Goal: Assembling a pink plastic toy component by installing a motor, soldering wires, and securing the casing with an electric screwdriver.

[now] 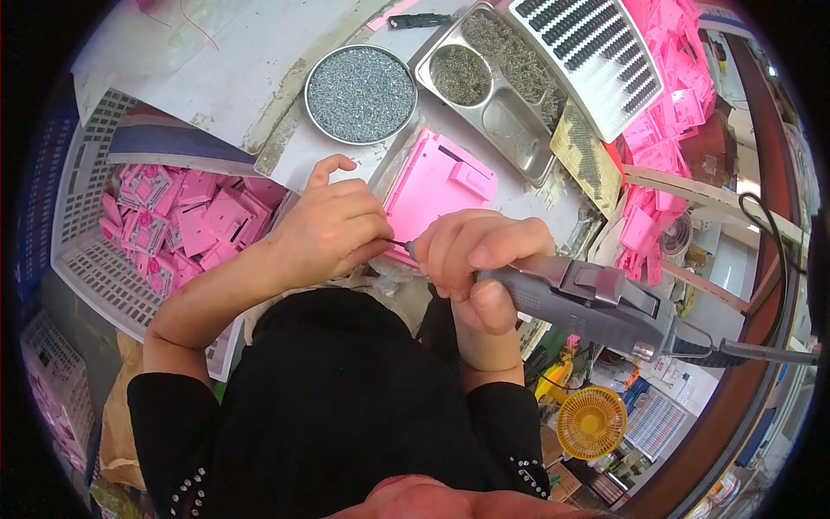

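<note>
A driver [588, 303] is angled low over a pink case [428, 186], its bit [398, 244] right beside bare fingertips.

The right hand [484, 255] is wrapped around the driver; the left hand [333, 229] has thumb and forefinger drawn together by the bit, though whether they pinch anything cannot be told; the case lies on the bench [294, 147] near the torso, just below a dish [363, 142] of screws [361, 91]; a slip looks the chief risk, since the slanted bit could skid into those fingers or score the plastic; a snag on the cord [765, 350], trailing right, might pull the driver askew; a hard push could shift the case.
</note>
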The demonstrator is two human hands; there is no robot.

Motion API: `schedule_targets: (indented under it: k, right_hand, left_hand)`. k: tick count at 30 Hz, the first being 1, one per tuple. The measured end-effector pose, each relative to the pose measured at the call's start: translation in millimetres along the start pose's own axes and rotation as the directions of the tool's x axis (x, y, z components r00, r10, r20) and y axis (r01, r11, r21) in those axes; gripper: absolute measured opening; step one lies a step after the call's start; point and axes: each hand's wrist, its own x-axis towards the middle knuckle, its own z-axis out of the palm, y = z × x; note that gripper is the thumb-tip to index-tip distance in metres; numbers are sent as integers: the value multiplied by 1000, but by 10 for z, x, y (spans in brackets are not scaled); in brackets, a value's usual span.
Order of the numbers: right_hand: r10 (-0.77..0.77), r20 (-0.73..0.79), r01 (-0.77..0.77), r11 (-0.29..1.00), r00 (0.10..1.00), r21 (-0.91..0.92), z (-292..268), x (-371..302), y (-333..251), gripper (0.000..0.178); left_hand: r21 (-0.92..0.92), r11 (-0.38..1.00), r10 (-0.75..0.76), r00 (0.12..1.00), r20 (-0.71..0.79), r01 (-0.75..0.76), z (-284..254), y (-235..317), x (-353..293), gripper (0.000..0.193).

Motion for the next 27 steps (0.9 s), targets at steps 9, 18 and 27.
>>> schedule_targets:
  k: [9,18,27]
  right_hand:
    - [13,-74,-25,987,997,-162,-9,-221,297,21]
    - [-109,177,174,897,978,-407,-57,-214,540,17]
    - [-147,14,147,977,989,-154,-447,-248,-30,33]
  left_hand:
    - [64,995,55,972,228,-71,-96,-120,212,46]
    - [216,967,79,965,248,-135,121,-244,149,37]
    - [209,972,48,957,286,-111,96,-149,256,35]
